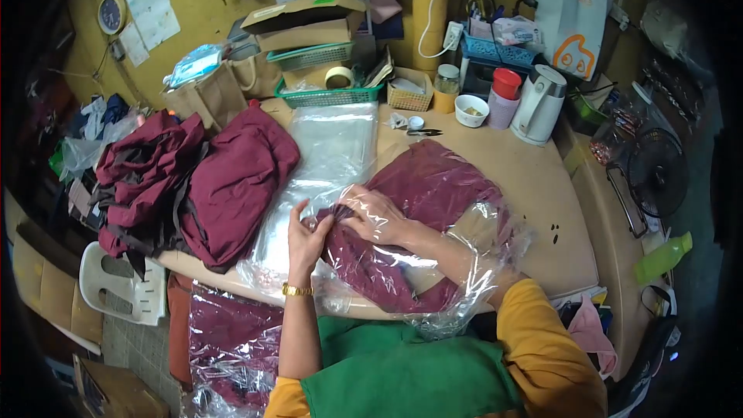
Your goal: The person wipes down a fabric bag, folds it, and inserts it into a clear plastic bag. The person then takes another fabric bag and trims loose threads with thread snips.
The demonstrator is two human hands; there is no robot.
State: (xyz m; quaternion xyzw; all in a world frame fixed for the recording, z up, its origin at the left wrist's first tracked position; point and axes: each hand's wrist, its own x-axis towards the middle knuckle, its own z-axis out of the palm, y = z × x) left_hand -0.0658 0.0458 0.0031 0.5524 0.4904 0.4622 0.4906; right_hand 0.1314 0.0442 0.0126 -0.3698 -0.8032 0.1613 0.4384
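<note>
Clear plastic bag [445, 323] lies over a maroon garment [424, 176] on the table [542, 186], directly before the person; step in hand, as I judge it, is working the cloth into a corner of the film. Right hand [378, 215], apparently inside the bag, grips bunched cloth; left hand [308, 241] sets its thumb against the same bunch, forefinger spread, though whether it pinches I cannot tell. Next move seems to call for a steady corner and slack film eased smooth, without tearing.
</note>
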